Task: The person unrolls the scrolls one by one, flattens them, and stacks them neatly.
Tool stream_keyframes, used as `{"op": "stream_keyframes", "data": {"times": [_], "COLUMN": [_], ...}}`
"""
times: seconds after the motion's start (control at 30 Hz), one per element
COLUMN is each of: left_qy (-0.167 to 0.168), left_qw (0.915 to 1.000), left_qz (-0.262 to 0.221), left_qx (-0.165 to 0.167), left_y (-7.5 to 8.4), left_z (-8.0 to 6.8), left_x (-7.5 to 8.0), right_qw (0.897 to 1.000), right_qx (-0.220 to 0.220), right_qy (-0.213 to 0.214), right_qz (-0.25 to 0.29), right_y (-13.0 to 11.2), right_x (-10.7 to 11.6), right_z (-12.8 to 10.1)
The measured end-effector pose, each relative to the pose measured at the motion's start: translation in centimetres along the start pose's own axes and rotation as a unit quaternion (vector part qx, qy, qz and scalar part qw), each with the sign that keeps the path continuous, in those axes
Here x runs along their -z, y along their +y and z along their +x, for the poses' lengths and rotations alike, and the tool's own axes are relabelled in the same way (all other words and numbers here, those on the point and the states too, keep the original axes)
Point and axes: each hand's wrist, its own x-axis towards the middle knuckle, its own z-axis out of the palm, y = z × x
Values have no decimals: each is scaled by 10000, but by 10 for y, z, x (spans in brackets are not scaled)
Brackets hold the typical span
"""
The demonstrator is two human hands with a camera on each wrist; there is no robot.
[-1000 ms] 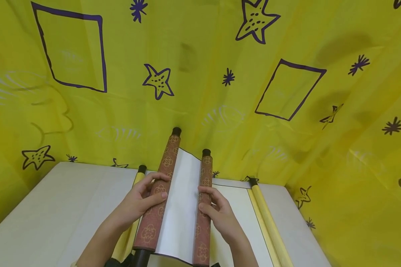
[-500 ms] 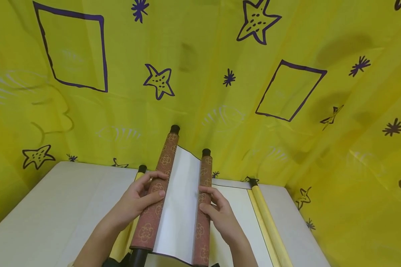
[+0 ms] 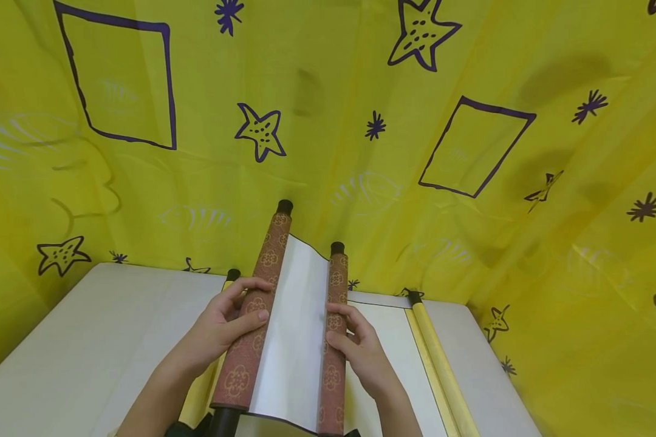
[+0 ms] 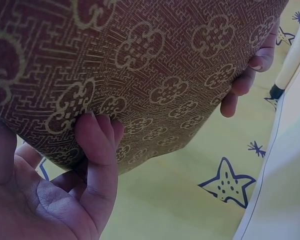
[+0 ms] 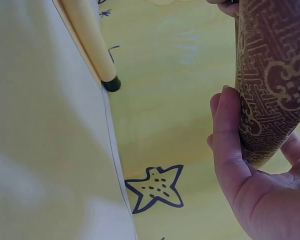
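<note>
With my left hand (image 3: 226, 331) curled round the brocade scroll's (image 3: 292, 328) thicker roll and my right hand (image 3: 358, 352) gripping the thinner one, I'd wind both evenly, keeping the white paper between them taut.

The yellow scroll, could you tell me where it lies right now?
In the head view the yellow scroll lies unrolled on the white table, beneath the brown scroll held in both hands.
</note>
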Motion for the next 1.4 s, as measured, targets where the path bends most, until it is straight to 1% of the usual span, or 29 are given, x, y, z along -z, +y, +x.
{"op": "stream_keyframes", "data": {"times": [0.2, 0.33, 0.6, 0.97, 1.23, 1.4], "left_qy": [59, 5, 19, -55, -12, 45], "left_qw": [10000, 9999, 9998, 9994, 9992, 9993], "left_qz": [-13, -17, -44, -81, -10, -49], "left_qx": [-78, -164, -189, -346, -406, -354], "left_y": [1, 3, 6, 11, 12, 13], "left_z": [-1, -2, -3, -4, -6, -7], "left_x": [2, 3, 4, 3, 3, 4], "right_qw": [10000, 10000, 10000, 9999, 9997, 9999], "right_qx": [-27, -34, -84, -76, -44, -41], "right_qy": [-21, -11, 29, 66, 112, 83], "right_qz": [50, 48, 30, -47, -198, -140], "right_y": [-1, -1, -2, -1, -2, -3], "right_x": [0, -1, -1, 0, 1, 1], "right_z": [0, 0, 0, 0, -1, -1]}}
